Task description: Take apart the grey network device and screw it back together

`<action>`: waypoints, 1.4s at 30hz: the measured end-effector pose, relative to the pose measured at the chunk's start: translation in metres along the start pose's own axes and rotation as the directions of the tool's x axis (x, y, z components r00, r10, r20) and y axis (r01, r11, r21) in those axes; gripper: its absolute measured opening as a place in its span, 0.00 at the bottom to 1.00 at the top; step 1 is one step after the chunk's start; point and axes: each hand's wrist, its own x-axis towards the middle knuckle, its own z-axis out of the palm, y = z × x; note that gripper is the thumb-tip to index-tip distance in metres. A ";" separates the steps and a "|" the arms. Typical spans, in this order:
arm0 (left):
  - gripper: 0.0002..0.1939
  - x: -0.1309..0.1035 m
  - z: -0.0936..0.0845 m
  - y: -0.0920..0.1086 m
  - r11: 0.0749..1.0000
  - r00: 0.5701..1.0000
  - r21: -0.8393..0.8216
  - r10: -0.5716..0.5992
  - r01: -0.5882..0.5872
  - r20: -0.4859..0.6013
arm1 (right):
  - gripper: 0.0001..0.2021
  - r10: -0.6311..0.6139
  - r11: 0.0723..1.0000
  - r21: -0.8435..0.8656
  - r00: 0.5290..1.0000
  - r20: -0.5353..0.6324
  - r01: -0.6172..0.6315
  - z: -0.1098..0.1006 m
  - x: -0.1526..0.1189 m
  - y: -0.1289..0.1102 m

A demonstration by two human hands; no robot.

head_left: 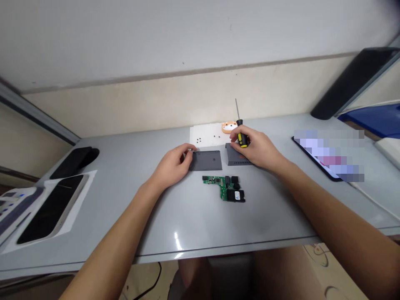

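My right hand (254, 148) is closed round a black and yellow screwdriver (240, 135), its thin shaft pointing up and away from me. Under that hand lies a dark grey vented casing half (234, 155), partly hidden by my fingers. My left hand (173, 164) grips the left edge of a flat dark grey cover plate (206, 160) between thumb and fingers. Nearer to me, a green circuit board (223, 187) with black connectors and a white label marked "A" rests on the table. Several tiny dark screws (199, 140) lie on a white paper (204, 132) behind the plate.
An orange and white animal-faced item (229, 127) sits on the paper's far right. At right are a lit phone (318, 158) with a white cable (371, 200) and a black cylinder (353, 83). A dark phone-like slab (53, 208) lies at left. The wall bounds the table's back.
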 end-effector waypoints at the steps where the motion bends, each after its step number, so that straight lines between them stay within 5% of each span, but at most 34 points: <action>1: 0.18 0.000 0.000 0.000 1.000 1.000 -0.005 -0.004 0.004 0.002 | 0.03 0.010 1.000 0.006 1.000 -0.002 -0.010 0.000 0.000 0.000; 29: 0.18 -0.001 0.000 0.001 1.000 1.000 0.000 0.009 -0.009 -0.001 | 0.04 -0.129 0.992 -0.006 0.992 0.000 0.129 0.000 0.000 0.002; 42: 0.20 -0.001 0.001 0.000 1.000 1.000 -0.015 0.000 0.000 -0.003 | 0.07 -0.031 0.996 0.079 1.000 0.003 0.031 -0.001 0.001 0.003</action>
